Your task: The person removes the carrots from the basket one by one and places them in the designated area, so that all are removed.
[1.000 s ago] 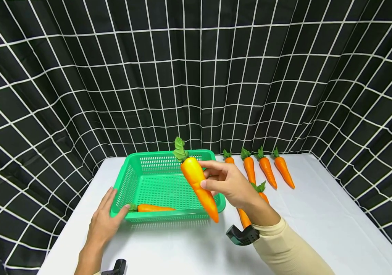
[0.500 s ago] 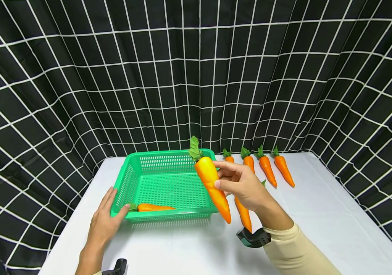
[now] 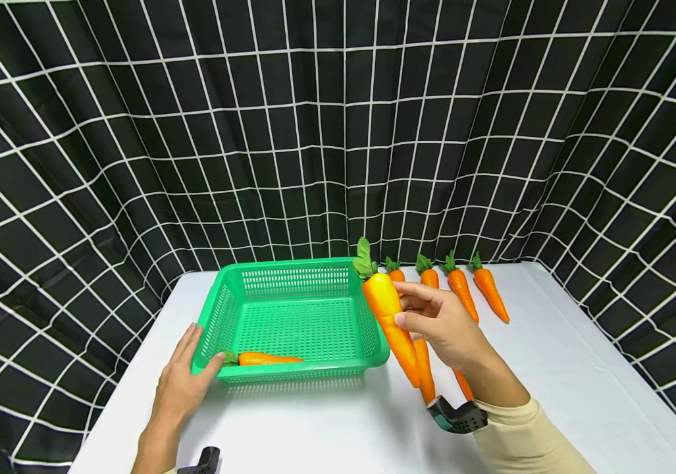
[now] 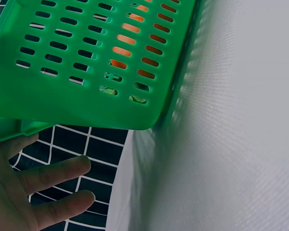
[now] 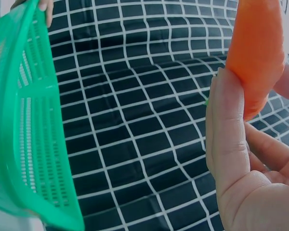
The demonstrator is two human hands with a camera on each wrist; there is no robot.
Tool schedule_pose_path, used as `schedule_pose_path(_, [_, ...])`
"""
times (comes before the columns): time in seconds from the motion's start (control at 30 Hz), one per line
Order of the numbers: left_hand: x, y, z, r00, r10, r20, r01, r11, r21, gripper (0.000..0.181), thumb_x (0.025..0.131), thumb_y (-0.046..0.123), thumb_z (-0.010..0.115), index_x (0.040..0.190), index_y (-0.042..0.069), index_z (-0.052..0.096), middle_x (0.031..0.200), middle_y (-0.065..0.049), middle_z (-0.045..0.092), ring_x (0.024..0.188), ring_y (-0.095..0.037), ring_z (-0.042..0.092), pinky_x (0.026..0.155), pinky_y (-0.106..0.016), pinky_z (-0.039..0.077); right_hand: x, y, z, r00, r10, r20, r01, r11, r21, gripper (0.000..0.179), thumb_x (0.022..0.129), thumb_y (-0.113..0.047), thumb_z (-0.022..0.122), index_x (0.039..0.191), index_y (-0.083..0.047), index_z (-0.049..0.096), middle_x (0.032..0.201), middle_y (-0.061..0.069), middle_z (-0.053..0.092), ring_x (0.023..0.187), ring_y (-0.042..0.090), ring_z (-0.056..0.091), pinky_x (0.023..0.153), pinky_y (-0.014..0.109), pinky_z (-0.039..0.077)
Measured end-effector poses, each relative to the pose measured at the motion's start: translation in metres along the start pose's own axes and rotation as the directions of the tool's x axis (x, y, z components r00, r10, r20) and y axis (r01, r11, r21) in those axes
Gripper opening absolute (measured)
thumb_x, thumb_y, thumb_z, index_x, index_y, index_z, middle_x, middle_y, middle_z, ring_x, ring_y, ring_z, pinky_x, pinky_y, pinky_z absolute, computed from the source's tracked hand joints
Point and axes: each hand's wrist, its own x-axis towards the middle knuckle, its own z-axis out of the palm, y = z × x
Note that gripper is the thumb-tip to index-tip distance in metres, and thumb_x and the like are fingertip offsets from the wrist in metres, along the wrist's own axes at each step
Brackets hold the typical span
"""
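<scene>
My right hand [image 3: 447, 329] pinches an orange carrot [image 3: 390, 322] with green leaves between thumb and fingers. It holds the carrot tilted, leaves up and tip down, just right of the green basket [image 3: 314, 368]. In the right wrist view, the carrot's orange body [image 5: 257, 53] lies between thumb and fingers. At the basket's front left corner rests my left hand [image 3: 178, 385], thumb at the rim and fingers along the outside. Its fingers [image 4: 62, 173] look straight and spread in the left wrist view. Inside the basket another carrot [image 3: 269, 359] lies along the front wall.
Several carrots lie on the white table right of the basket, among them the rightmost carrot [image 3: 492, 296] and a nearer carrot [image 3: 425, 375], partly covered by my right hand and the held carrot. A black gridded curtain [image 3: 338, 131] surrounds the table's back and sides.
My right hand has moved right with the held carrot, from over the basket's right part to beyond its right rim. The left hand and basket stay in place.
</scene>
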Motion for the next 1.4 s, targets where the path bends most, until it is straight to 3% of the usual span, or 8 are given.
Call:
schedule_pose_path(0.2, [-0.001,-0.002,0.001,1.000,-0.002,0.006,0.002,1.000,0.000,0.075,0.091,0.048,0.061,0.151,0.011,0.034,0.156,-0.004,0.026,0.133,-0.047,0.031,0.099,-0.065,0.029,-0.008,0.002,-0.013,0.999,-0.007,-0.035,0.007,1.000,0.010,0.041,0.090,0.003,0.061,0.130,0.006,0.055,0.097,0.013,0.061,0.081,0.021,0.062,0.065,0.030,0.054])
schedule_pose_path(0.43, [-0.001,-0.002,0.001,1.000,-0.004,0.006,0.004,1.000,-0.001,0.075,0.091,0.047,0.061,0.151,0.011,0.034,0.156,-0.004,0.026,0.133,-0.046,0.031,0.100,-0.065,0.029,-0.018,0.004,-0.030,0.993,0.010,-0.117,-0.014,0.999,-0.037,0.044,0.091,0.001,0.061,0.133,0.010,0.049,0.100,0.013,0.060,0.089,0.023,0.061,0.069,0.034,0.055])
schedule_pose_path(0.57, [0.000,-0.002,0.001,1.000,-0.005,0.006,0.005,1.000,-0.001,0.075,0.091,0.047,0.061,0.151,0.011,0.034,0.156,-0.004,0.026,0.133,-0.046,0.032,0.100,-0.064,0.029,-0.024,0.005,-0.039,0.988,0.027,-0.155,-0.028,1.000,-0.002,0.039,0.092,0.001,0.061,0.131,-0.001,0.057,0.099,0.010,0.060,0.090,0.021,0.060,0.072,0.034,0.054])
schedule_pose_path(0.7, [-0.001,-0.002,0.001,1.000,-0.009,0.005,0.009,1.000,-0.003,0.075,0.091,0.047,0.061,0.151,0.011,0.034,0.157,-0.003,0.026,0.134,-0.046,0.031,0.100,-0.064,0.029,-0.029,0.008,-0.049,0.985,-0.003,-0.170,0.010,0.999,0.043,0.035,0.091,0.005,0.061,0.123,-0.010,0.064,0.097,0.009,0.061,0.086,0.019,0.061,0.070,0.031,0.056])
schedule_pose_path(1.13, [0.000,0.000,0.000,1.000,-0.009,-0.002,0.009,1.000,0.001,0.074,0.091,0.044,0.063,0.150,0.010,0.035,0.156,-0.005,0.027,0.133,-0.046,0.032,0.100,-0.065,0.029,-0.044,0.016,-0.080,0.976,-0.031,-0.217,0.049,0.996,0.081,0.038,0.092,0.009,0.057,0.123,-0.011,0.065,0.100,0.011,0.060,0.086,0.020,0.064,0.071,0.034,0.057])
schedule_pose_path(1.4, [0.000,-0.002,0.001,1.000,-0.011,0.004,0.011,1.000,0.006,0.074,0.091,0.047,0.061,0.151,0.011,0.035,0.156,-0.005,0.027,0.133,-0.046,0.032,0.099,-0.065,0.029,-0.051,0.021,-0.093,0.967,0.017,-0.252,0.002,0.997,0.075,0.035,0.092,0.007,0.059,0.121,-0.012,0.066,0.099,0.009,0.060,0.086,0.018,0.063,0.071,0.032,0.057])
